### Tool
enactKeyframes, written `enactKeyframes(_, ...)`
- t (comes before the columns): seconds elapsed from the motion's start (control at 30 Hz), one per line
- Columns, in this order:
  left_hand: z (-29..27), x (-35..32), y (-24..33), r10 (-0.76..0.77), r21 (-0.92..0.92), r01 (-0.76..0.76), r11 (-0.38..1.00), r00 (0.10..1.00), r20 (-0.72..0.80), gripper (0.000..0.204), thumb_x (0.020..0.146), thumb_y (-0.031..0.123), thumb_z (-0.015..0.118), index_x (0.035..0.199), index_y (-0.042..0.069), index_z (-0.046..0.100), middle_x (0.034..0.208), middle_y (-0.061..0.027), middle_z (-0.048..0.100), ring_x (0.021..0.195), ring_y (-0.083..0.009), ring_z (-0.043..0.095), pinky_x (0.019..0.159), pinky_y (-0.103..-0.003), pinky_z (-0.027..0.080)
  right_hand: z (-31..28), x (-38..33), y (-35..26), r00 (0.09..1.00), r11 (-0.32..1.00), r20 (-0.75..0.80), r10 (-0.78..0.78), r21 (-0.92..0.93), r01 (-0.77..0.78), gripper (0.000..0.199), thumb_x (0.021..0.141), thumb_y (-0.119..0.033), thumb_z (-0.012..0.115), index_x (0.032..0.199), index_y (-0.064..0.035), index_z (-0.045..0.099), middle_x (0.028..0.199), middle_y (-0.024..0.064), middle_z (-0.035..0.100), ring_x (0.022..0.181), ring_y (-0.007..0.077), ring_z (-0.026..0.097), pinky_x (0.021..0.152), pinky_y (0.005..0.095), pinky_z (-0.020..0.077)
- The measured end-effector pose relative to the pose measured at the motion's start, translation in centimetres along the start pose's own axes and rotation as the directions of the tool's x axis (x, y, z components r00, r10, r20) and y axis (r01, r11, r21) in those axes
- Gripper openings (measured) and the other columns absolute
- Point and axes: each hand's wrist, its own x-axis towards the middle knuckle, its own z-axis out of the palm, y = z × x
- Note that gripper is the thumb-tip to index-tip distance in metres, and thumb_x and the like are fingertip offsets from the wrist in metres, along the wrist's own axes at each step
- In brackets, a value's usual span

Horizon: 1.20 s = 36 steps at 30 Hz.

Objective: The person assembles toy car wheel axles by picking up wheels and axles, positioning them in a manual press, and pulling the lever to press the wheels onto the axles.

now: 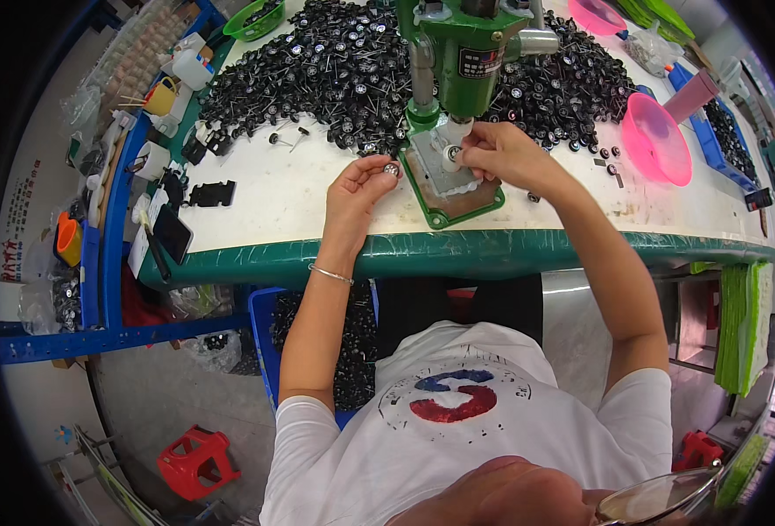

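Small wheel [392, 170], dark with a silver spoked face: I find it pinched between thumb and forefinger of the left hand [357, 186], above the table [291, 203], at nine o'clock from the base of the green press [467, 74]. The right hand [503, 156] stands at the press, fingers bent, thumb and fingertips at a second wheel [452, 153] over the grey plate [435, 167], beneath the ram. From my feed I cannot tell whether those fingers grip it or merely touch it.

Taking the press base as the dial centre, I note a heap of black wheels [313, 83], many with thin metal shafts, spread around ten o'clock and continuing behind the press to between one and two. A pink bowl [659, 140] lies just above three o'clock; a green basket [251, 22], between ten and eleven.
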Motion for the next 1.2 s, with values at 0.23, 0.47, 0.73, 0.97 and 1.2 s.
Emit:
enactKeyframes(0.23, 1.7, -0.5, 0.3, -0.022, 0.154, 0.001, 0.988, 0.991, 0.133, 0.038, 0.078, -0.009, 0.069, 0.115, -0.002, 0.064, 0.112, -0.0074, 0.065, 0.101, -0.0134, 0.063, 0.087, -0.025, 0.052, -2.1, 1.7, -1.5, 0.946, 0.965, 0.224, 0.234, 0.064, -0.254, 0.019, 0.082, -0.023, 0.066, 0.078, -0.0045, 0.062, 0.062, -0.0008, 0.058, 0.051, 0.005, 0.051, 0.048, 0.0195, 0.0375)
enactKeyframes(0.47, 3.0, 0.1, 0.1, 0.024, 0.166, -0.03, 0.986, 0.999, 0.038, 0.027, 0.082, -0.007, 0.066, 0.109, -0.003, 0.067, 0.101, -0.0085, 0.069, 0.093, -0.0146, 0.066, 0.083, -0.025, 0.053, -1.1, -0.4, -0.6, 0.993, 0.999, -0.114, 0.005, 0.038, 0.0, 0.027, 0.083, -0.027, 0.065, 0.076, -0.0009, 0.065, 0.063, 0.0022, 0.061, 0.053, 0.0089, 0.054, 0.051, 0.0233, 0.0436)
enactKeyframes(0.73, 3.8, 0.6, 0.6, 0.011, 0.05, -0.006, 0.999, 0.995, -0.097, 0.015, 0.087, 0.001, 0.066, 0.101, -0.003, 0.068, 0.095, -0.0107, 0.07, 0.082, -0.0145, 0.067, 0.078, -0.025, 0.054, -0.6, -9.7, 9.1, 0.703, 0.752, -0.459, -0.543, -0.638, 0.165, 0.026, 0.086, -0.018, 0.066, 0.108, -0.0063, 0.06, 0.114, 0.0119, 0.056, 0.109, 0.0292, 0.051, 0.094, 0.0394, 0.0399)
enactKeyframes(0.97, 6.0, 0.8, 0.4, 0.115, 0.146, -0.106, 0.983, 0.992, -0.054, 0.017, 0.083, -0.001, 0.068, 0.1, -0.002, 0.069, 0.095, -0.0035, 0.068, 0.082, -0.01, 0.062, 0.076, -0.022, 0.05, -0.9, -3.6, 9.4, 0.681, 0.722, -0.461, -0.568, -0.676, 0.145, 0.031, 0.088, -0.016, 0.062, 0.117, -0.0067, 0.058, 0.119, 0.0123, 0.054, 0.112, 0.0302, 0.049, 0.095, 0.0404, 0.038)
enactKeyframes(1.2, 7.2, 1.5, 0.7, 0.213, 0.365, -0.203, 0.908, 0.977, 0.013, 0.012, 0.078, 0.002, 0.073, 0.089, -0.001, 0.071, 0.088, -0.0003, 0.062, 0.082, -0.0073, 0.055, 0.074, -0.021, 0.043, -2.1, -1.5, 5.2, 0.519, 0.735, -0.548, -0.655, -0.622, 0.271, 0.021, 0.091, -0.015, 0.059, 0.111, -0.0075, 0.063, 0.109, 0.0111, 0.058, 0.101, 0.0267, 0.055, 0.091, 0.0364, 0.0408)
